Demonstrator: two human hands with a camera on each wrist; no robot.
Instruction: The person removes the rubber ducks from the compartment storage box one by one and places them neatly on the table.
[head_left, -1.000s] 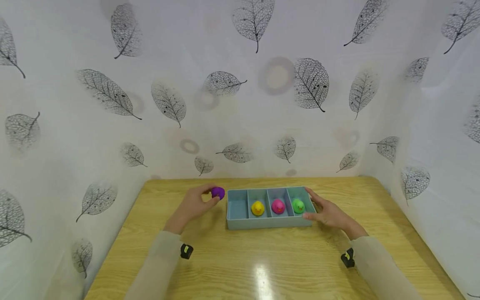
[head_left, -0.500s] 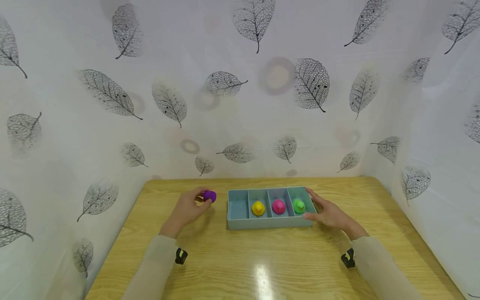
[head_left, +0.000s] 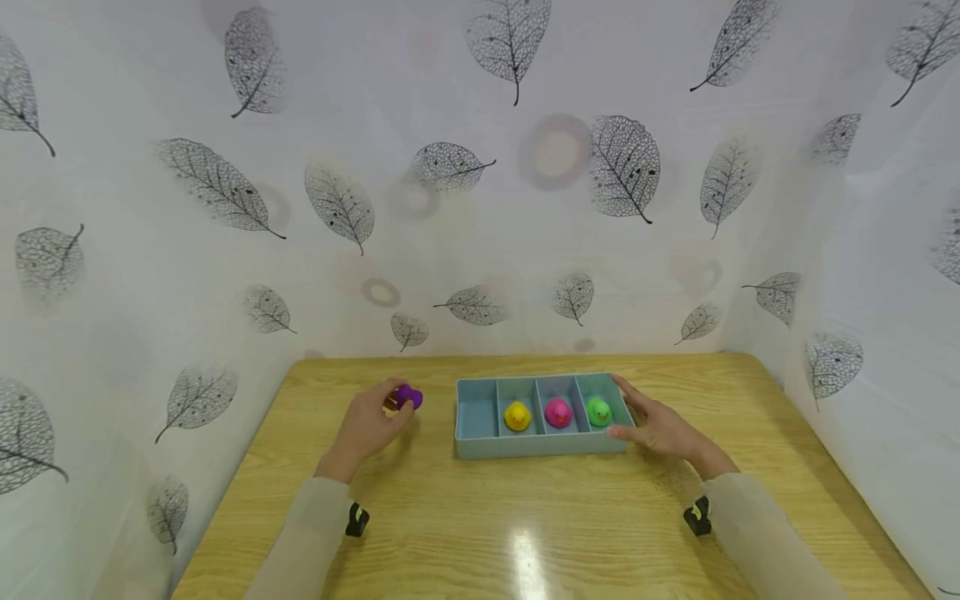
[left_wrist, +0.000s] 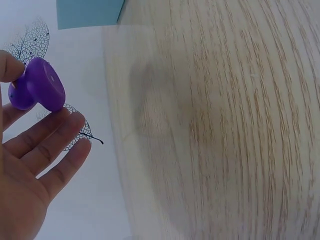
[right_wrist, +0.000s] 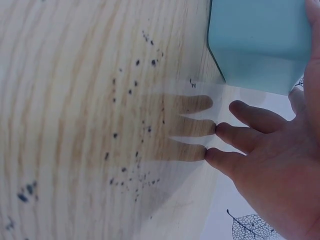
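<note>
My left hand [head_left: 365, 427] pinches a purple toy duck [head_left: 409, 397] above the table, left of a pale blue tray [head_left: 540, 447]. In the left wrist view the duck [left_wrist: 46, 85] is between thumb and fingers, its flat base turned outward. Four compartments divide the tray: the leftmost is bare, then come a yellow duck [head_left: 517, 417], a pink duck [head_left: 558, 413] and a green duck [head_left: 599, 412]. My right hand [head_left: 660, 429] grips the tray's right end, thumb at the front. In the right wrist view several fingers of that hand [right_wrist: 280, 155] spread beside the tray [right_wrist: 260, 45].
The wooden table [head_left: 480, 517] extends around the tray on every side. Behind and beside it hangs a white sheet [head_left: 480, 242] printed with dark leaves. Dark specks lie on the wood in the right wrist view.
My left hand has moved left, away from the tray, with the purple duck, which now shows tilted. The right hand and tray have stayed in place.
</note>
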